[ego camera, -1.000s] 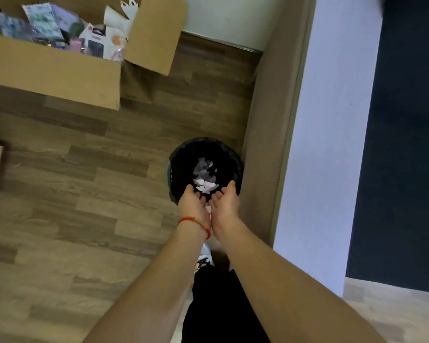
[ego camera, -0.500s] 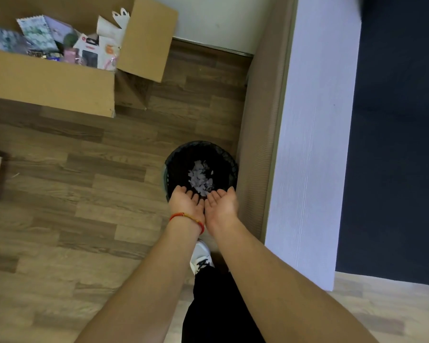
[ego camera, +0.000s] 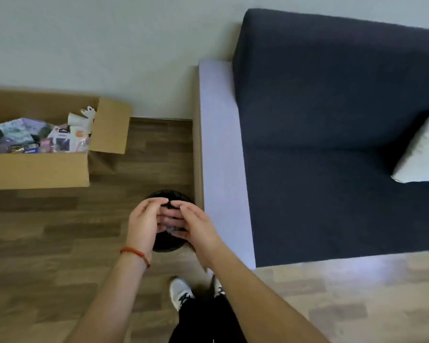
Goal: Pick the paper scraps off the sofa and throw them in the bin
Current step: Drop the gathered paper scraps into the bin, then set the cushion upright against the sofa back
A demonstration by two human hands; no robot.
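Paper scraps (ego camera: 171, 229) barely show as a pale blur between the fingers, down inside the black bin (ego camera: 164, 246). Left hand (ego camera: 144, 222) and right hand (ego camera: 196, 227) meet palm to palm over it, fingers loose, gripping nothing, hiding most of the rim. Beside the bin stands the sofa (ego camera: 332, 169); a cardboard box (ego camera: 35, 173) sits well apart.

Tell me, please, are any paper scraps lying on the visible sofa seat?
No, the dark sofa seat shows only a white cushion at its right.
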